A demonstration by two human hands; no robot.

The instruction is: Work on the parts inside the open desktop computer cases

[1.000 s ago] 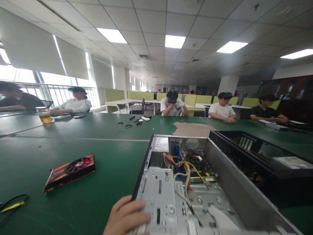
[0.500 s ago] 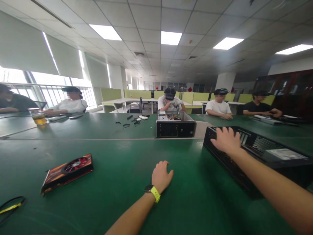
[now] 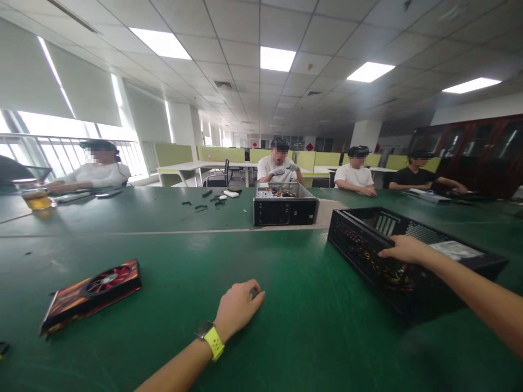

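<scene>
My left hand (image 3: 239,306) lies on the green table (image 3: 171,272) in front of me, fingers loosely curled, holding nothing; a watch with a yellow strap is on its wrist. My right hand (image 3: 402,249) rests on the top edge of an open black computer case (image 3: 404,256) at the right, fingers laid over its rim. A second open computer case (image 3: 285,204), silver with a black front, stands further away at the table's middle. A red and black graphics card (image 3: 92,291) lies flat at the left, well clear of both hands.
Several people sit along the far side of the table; one behind the silver case has gloved hands raised. Small black parts and a white item (image 3: 212,199) lie beyond the middle. A glass of yellow drink (image 3: 36,199) stands at far left.
The silver case, right under me a second ago, now stands far across the table. My right hand has dropped from above the black case onto its edge. My left hand's fingers have curled.
</scene>
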